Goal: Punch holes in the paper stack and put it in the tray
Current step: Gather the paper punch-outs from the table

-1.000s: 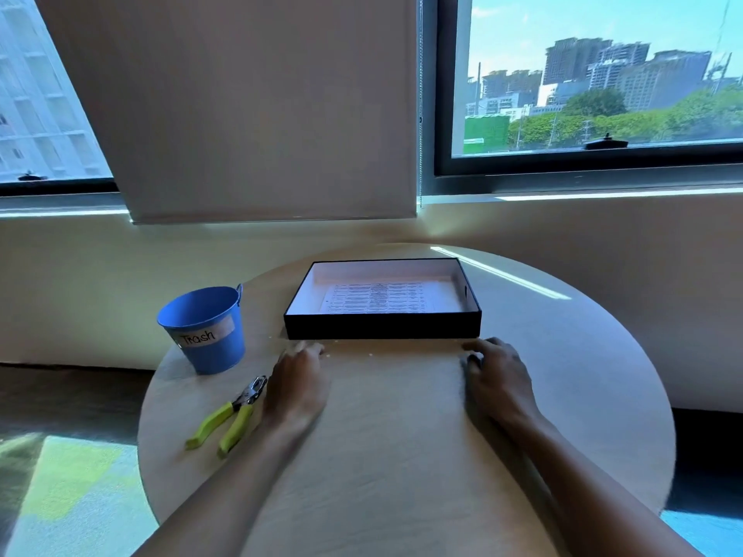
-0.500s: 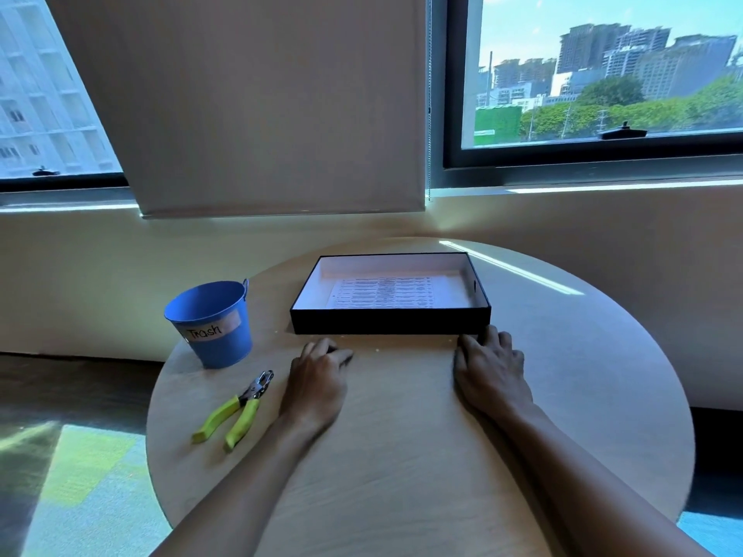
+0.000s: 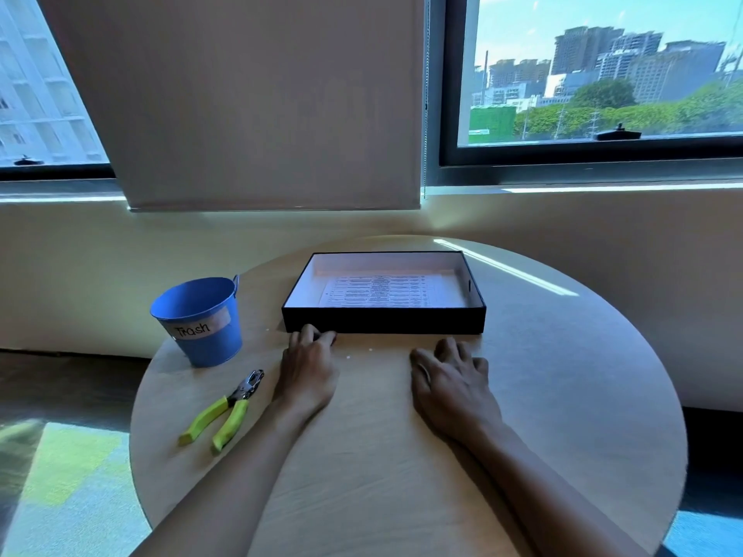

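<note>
A black tray (image 3: 384,320) with a white inside stands at the far middle of the round table. The printed paper stack (image 3: 378,290) lies flat inside it. My left hand (image 3: 307,373) lies palm down on the table, its fingertips at the tray's front left corner. My right hand (image 3: 452,379) lies palm down in front of the tray, fingers spread, a little short of the front wall. Neither hand holds anything. A hole punch (image 3: 225,410) with yellow-green handles lies on the table left of my left hand.
A blue bucket (image 3: 199,319) labelled "Trash" stands at the table's left, behind the punch. A few tiny white paper dots (image 3: 370,348) lie in front of the tray. The round wooden table (image 3: 563,396) stands against a wall under windows.
My right hand has slid left along the tray's front and pulled back slightly from it. My left hand has reached forward to the tray's front left corner.
</note>
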